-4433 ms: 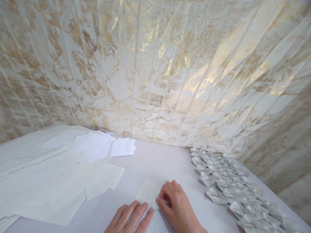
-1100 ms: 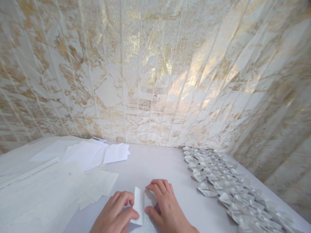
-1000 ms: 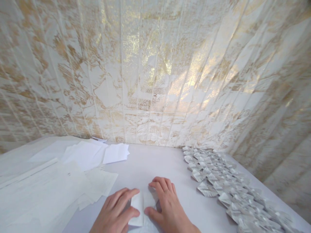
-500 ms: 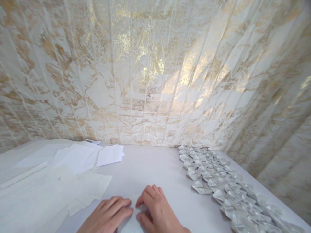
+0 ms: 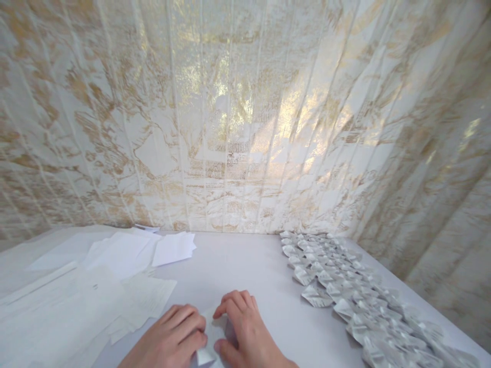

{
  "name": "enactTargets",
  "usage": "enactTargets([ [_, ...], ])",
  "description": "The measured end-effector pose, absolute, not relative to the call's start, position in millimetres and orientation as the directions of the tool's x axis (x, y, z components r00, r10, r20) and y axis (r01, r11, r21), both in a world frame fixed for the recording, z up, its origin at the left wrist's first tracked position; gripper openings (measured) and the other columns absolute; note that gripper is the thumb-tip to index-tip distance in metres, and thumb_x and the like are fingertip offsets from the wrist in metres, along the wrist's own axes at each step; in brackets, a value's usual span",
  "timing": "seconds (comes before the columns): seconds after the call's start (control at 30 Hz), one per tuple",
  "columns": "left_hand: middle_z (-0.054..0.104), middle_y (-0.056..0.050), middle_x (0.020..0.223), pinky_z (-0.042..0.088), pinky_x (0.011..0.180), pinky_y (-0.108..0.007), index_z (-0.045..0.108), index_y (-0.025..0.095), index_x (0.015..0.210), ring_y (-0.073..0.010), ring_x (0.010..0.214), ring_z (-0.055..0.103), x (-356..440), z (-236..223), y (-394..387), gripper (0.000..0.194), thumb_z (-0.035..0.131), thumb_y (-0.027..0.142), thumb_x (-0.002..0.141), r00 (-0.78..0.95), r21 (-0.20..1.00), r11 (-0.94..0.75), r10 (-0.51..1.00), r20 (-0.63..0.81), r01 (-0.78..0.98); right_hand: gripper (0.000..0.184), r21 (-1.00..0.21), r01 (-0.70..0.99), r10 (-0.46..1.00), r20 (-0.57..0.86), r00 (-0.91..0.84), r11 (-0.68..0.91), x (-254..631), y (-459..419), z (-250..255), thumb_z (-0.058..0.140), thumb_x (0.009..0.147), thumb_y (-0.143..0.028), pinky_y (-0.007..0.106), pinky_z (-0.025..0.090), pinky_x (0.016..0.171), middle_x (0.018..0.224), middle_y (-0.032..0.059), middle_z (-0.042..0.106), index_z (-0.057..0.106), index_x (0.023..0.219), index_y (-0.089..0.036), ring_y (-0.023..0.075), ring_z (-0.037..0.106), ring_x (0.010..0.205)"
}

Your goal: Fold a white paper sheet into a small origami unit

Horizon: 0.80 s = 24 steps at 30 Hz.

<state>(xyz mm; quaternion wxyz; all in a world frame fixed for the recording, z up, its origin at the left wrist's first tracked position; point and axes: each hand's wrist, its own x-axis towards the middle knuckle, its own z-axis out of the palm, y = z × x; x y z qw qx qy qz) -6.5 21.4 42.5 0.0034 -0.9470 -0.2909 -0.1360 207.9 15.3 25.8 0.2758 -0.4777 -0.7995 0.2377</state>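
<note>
At the bottom middle of the head view, a small piece of paper (image 5: 207, 356) lies on the table between my two hands, partly covered by them. A folded white edge of it shows near its lower end. My left hand (image 5: 172, 335) is closed on the paper's left side, with curled fingers and the thumb tucked close. My right hand (image 5: 245, 327) grips the right side with bent fingers, index fingertip at the top and thumb lower down. A small shadowed gap shows between that thumb and index finger.
Loose printed sheets (image 5: 57, 312) spread over the left of the table (image 5: 238, 260). Behind them lie white sheets (image 5: 118, 250) and a small white stack (image 5: 174, 249). Rows of folded paper pieces (image 5: 345, 296) run along the right side. A gold-patterned curtain (image 5: 230, 128) hangs behind.
My left hand has moved slightly up and its fingers are more curled. A folded edge of the paper now shows beside its thumb. My right hand has barely moved.
</note>
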Motion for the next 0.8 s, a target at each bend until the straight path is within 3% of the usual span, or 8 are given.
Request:
enactTargets([
  [0.1, 0.07, 0.002, 0.092, 0.05, 0.077, -0.028, 0.066, 0.026, 0.089, -0.0189, 0.085, 0.066, 0.1, 40.5, 21.2, 0.017, 0.052, 0.022, 0.097, 0.717, 0.194, -0.737, 0.675, 0.172, 0.647, 0.045, -0.66, 0.617, 0.891, 0.195, -0.411, 0.429, 207.3, 15.5, 26.8, 0.059, 0.06, 0.003, 0.036, 0.04, 0.088, 0.1, 0.0051, 0.065, 0.061, 0.1, -0.019, 0.023, 0.055, 0.095],
  [0.23, 0.07, -0.001, 0.092, 0.051, 0.081, -0.036, 0.066, 0.024, 0.09, -0.0233, 0.09, 0.066, 13.3, 28.4, 18.5, 0.018, 0.05, 0.021, 0.095, 0.527, 0.291, -0.547, 0.837, 0.15, 0.785, 0.049, -0.723, 0.527, 0.868, 0.206, -0.452, 0.446, 206.7, 15.1, 27.5, 0.05, 0.059, 0.009, 0.03, 0.043, 0.085, 0.091, 0.0031, 0.067, 0.059, 0.099, -0.018, 0.0196, 0.059, 0.09],
  [0.47, 0.068, -0.005, 0.095, 0.048, 0.083, -0.046, 0.068, 0.024, 0.087, -0.0288, 0.094, 0.065, 16.4, 26.3, 17.3, 0.027, 0.043, 0.027, 0.097, 0.465, 0.242, -0.495, 0.868, 0.173, 0.834, 0.042, -0.792, 0.469, 0.891, 0.198, -0.408, 0.391, 207.4, 16.6, 24.9, 0.056, 0.068, 0.005, 0.029, 0.046, 0.081, 0.09, 0.0039, 0.07, 0.058, 0.105, -0.015, 0.0186, 0.06, 0.083],
  [0.63, 0.068, -0.008, 0.103, 0.048, 0.083, -0.048, 0.069, 0.023, 0.092, -0.0306, 0.099, 0.063, 15.7, 27.5, 17.9, 0.026, 0.043, 0.019, 0.092, 0.475, 0.209, -0.501, 0.864, 0.167, 0.84, 0.05, -0.73, 0.561, 0.888, 0.137, -0.439, 0.39, 205.7, 16.4, 24.4, 0.059, 0.059, 0.005, 0.033, 0.042, 0.088, 0.094, 0.0056, 0.07, 0.061, 0.105, -0.014, 0.0212, 0.057, 0.091],
  [0.8, 0.067, -0.01, 0.107, 0.047, 0.085, -0.047, 0.068, 0.02, 0.091, -0.0308, 0.101, 0.061, 17.3, 28.6, 17.7, 0.026, 0.042, 0.014, 0.088, 0.482, 0.205, -0.506, 0.862, 0.158, 0.838, 0.052, -0.705, 0.603, 0.886, 0.077, -0.458, 0.373, 204.0, 15.8, 30.1, 0.058, 0.059, 0.003, 0.033, 0.04, 0.091, 0.096, 0.0056, 0.069, 0.062, 0.108, -0.014, 0.021, 0.057, 0.093],
])
